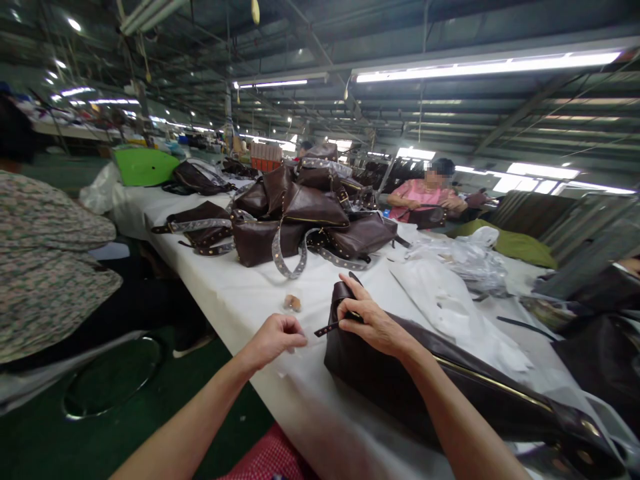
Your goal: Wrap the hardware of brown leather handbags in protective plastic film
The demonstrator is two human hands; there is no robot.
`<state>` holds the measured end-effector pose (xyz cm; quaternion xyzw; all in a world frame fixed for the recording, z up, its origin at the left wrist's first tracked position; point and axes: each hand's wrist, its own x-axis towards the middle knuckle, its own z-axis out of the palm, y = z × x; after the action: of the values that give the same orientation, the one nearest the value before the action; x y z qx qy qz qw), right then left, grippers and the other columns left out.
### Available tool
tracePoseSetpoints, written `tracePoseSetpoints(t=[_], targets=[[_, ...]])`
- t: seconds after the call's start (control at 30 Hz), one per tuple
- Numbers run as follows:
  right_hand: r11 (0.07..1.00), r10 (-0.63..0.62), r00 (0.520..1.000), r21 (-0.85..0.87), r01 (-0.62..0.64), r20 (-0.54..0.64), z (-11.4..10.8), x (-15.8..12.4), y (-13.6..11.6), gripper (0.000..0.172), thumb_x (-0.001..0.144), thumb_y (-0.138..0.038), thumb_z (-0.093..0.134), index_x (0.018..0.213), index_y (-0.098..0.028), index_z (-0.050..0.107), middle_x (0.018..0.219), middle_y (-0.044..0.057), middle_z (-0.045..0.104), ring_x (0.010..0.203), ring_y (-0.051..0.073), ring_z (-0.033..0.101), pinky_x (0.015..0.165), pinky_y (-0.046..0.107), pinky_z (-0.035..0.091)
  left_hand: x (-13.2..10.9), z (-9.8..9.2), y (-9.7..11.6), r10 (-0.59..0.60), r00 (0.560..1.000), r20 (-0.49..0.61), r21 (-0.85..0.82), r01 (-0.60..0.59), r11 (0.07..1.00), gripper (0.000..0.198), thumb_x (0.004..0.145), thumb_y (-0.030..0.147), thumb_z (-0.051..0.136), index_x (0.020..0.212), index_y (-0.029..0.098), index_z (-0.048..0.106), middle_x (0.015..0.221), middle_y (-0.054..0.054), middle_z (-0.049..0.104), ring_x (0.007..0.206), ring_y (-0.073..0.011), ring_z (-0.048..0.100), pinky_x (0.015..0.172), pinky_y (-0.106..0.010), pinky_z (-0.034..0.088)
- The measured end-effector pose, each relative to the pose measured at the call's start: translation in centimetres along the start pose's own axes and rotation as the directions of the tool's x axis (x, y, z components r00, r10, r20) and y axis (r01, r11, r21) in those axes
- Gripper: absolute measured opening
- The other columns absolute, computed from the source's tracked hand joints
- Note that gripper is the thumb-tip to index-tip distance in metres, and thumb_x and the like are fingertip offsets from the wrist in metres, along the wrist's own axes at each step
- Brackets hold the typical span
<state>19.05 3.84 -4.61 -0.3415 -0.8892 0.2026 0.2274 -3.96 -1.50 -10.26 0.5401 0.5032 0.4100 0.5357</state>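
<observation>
A dark brown leather bag [395, 380] with a long gold zipper lies along the table's near right side. My right hand [373, 323] is closed on a strap [327, 329] at the bag's far end; the strap's punched tip points left. Just left of that tip, my left hand [280, 340] has its thumb and fingers pinched together. Something thin and clear seems to hang by its fingertips, too faint to make out. A small clear packet with an orange-brown item [293, 303] lies on the white tabletop [230, 293] beyond my left hand.
Brown bags [270, 237] with wrapped studded straps are piled mid-table. Clear plastic wrapping [460, 257] lies to the right. A person in pink [417, 193] handles a bag across the table. Someone in a floral top [50, 253] sits at left, near a metal-ringed stool [113, 407].
</observation>
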Motion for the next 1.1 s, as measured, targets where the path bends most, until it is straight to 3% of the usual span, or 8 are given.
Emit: tracePoseSetpoints(t=[0.37, 0.53, 0.8, 1.1], targets=[[1.0, 0.008, 1.0, -0.022, -0.008, -0.009, 0.1, 0.0, -0.8, 0.006, 0.077, -0.015, 0.059, 0.079, -0.018, 0.064, 0.158, 0.008, 0.012, 0.146, 0.029, 0.008, 0.115, 0.052, 0.015, -0.5, 0.1, 0.3, 0.051, 0.996, -0.069, 0.116, -0.043, 0.992, 0.013, 0.056, 0.028, 0.062, 0.059, 0.015, 0.059, 0.055, 0.003, 0.054, 0.052, -0.0099, 0.046, 0.049, -0.022, 0.038], [0.992, -0.043, 0.997, -0.124, 0.034, -0.065, 0.8, -0.1, -0.9, 0.008, 0.077, -0.011, 0.06, 0.081, -0.018, 0.064, 0.158, 0.009, 0.014, 0.144, 0.031, 0.012, 0.113, 0.055, 0.02, -0.5, 0.6, 0.3, 0.032, 0.997, -0.075, 0.164, -0.019, 0.986, 0.014, 0.058, 0.029, 0.061, 0.057, 0.016, 0.057, 0.05, 0.004, 0.049, 0.046, -0.0096, 0.043, 0.042, -0.021, 0.035], [0.937, -0.144, 0.986, -0.333, 0.107, -0.088, 1.2, -0.2, -1.7, 0.01, 0.081, -0.016, 0.064, 0.079, -0.022, 0.071, 0.156, 0.004, 0.018, 0.136, 0.037, 0.027, 0.107, 0.059, 0.032, -0.2, 1.1, -0.2, 0.052, 0.995, -0.08, 0.145, -0.04, 0.989, 0.014, 0.057, 0.028, 0.063, 0.057, 0.016, 0.057, 0.05, 0.004, 0.05, 0.045, -0.0088, 0.043, 0.041, -0.019, 0.034], [0.925, -0.145, 0.984, -0.369, 0.096, -0.108, 2.0, -0.8, -2.2, 0.01, 0.076, -0.01, 0.065, 0.075, -0.02, 0.07, 0.157, 0.003, 0.014, 0.135, 0.039, 0.026, 0.105, 0.059, 0.034, -0.4, 1.5, -1.1, 0.046, 0.998, -0.035, 0.028, -0.045, 0.999, 0.022, 0.063, 0.03, 0.063, 0.072, 0.012, 0.073, 0.062, -0.002, 0.066, 0.051, -0.0097, 0.049, 0.046, -0.02, 0.037]])
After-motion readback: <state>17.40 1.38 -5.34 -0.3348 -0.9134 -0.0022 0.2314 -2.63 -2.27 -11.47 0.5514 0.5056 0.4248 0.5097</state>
